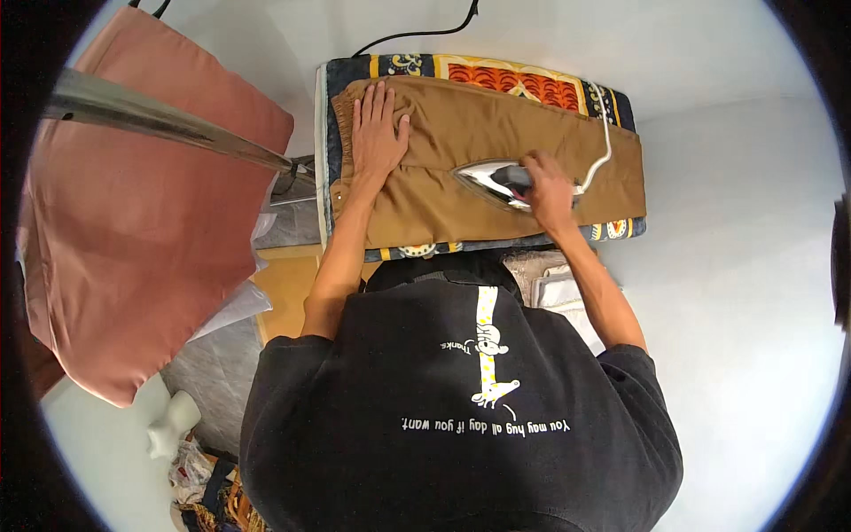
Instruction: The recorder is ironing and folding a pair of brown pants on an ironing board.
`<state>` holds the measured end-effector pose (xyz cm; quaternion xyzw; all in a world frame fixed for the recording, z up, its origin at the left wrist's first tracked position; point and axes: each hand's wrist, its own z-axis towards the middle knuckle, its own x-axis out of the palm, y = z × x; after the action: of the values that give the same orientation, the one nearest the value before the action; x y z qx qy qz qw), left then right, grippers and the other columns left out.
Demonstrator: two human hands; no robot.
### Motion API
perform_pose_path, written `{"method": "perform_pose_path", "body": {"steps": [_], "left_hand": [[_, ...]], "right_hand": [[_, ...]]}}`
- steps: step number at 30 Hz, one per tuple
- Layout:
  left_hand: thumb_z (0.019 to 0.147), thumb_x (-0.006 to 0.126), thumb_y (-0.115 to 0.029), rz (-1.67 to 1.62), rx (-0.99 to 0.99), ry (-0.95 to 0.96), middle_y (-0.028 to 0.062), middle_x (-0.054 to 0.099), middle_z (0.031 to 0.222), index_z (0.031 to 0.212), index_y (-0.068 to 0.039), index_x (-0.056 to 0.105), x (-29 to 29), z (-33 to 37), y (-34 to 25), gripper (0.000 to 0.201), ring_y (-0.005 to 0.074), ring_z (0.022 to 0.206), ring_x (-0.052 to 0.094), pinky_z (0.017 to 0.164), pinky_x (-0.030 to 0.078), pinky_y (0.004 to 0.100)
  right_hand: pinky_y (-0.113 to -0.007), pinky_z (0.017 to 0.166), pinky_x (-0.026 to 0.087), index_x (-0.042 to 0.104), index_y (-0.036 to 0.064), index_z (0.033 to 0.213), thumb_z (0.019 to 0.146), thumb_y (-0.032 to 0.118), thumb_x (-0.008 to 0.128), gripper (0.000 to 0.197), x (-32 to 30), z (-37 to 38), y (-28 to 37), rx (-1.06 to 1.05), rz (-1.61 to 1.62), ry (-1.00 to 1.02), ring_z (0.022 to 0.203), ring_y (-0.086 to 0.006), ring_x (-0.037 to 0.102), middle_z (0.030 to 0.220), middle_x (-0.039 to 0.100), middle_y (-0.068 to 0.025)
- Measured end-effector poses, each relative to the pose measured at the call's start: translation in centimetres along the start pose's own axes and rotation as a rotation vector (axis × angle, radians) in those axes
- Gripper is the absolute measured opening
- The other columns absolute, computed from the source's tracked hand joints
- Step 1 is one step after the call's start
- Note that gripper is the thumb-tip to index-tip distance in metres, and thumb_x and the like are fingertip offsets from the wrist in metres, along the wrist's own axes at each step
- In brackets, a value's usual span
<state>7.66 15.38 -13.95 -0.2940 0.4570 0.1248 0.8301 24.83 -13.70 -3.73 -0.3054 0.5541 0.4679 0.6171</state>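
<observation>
Brown trousers (425, 195), with a gathered elastic waistband at the left end, lie spread lengthwise over a padded, patterned ironing surface (523, 82). My left hand (379, 137) rests flat on the cloth near the waistband, fingers stretched toward the far edge. In my right hand (550, 191) is the handle of a clothes iron (498, 184), slightly blurred. Its pointed silver soleplate sits on the middle of the trousers, tip toward the left. From the iron's rear a white cord (606, 133) curves up to the far right corner of the pad.
Pink garments (160, 204) hang on the left, with a metal pole (168, 122) crossing in front. A black cable (417, 34) runs along the wall behind. Folded pale cloth (560, 291) lies below the pad's right part. Bundled items (199, 479) sit on the floor at lower left.
</observation>
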Motion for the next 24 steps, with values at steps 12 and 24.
{"method": "perform_pose_path", "body": {"steps": [12,24], "left_hand": [[0.103,0.052,-0.019,-0.274,-0.012,-0.108,0.0185,0.05,0.152,0.143,0.001,0.054,-6.6,-1.2,-2.6,0.045,0.0358,0.144,0.043,0.123,0.03,0.0497],[0.105,0.048,-0.028,0.034,-0.085,0.235,0.009,0.029,0.169,0.158,-0.007,0.038,-8.5,-11.3,-1.4,0.058,0.0293,0.158,0.02,0.127,0.018,0.0482]], "right_hand": [[-0.045,0.09,0.052,0.067,0.0074,0.119,0.066,-0.001,0.075,0.054,-2.6,-2.4,-6.7,0.232,-0.028,-0.204,0.111,-0.0399,0.062,0.119,0.066,-0.014],[-0.047,0.102,0.048,0.064,0.0102,0.114,0.077,0.004,0.066,0.038,0.0,-1.4,6.2,-0.316,0.093,0.104,0.127,-0.0402,0.054,0.128,0.059,-0.0171]]}}
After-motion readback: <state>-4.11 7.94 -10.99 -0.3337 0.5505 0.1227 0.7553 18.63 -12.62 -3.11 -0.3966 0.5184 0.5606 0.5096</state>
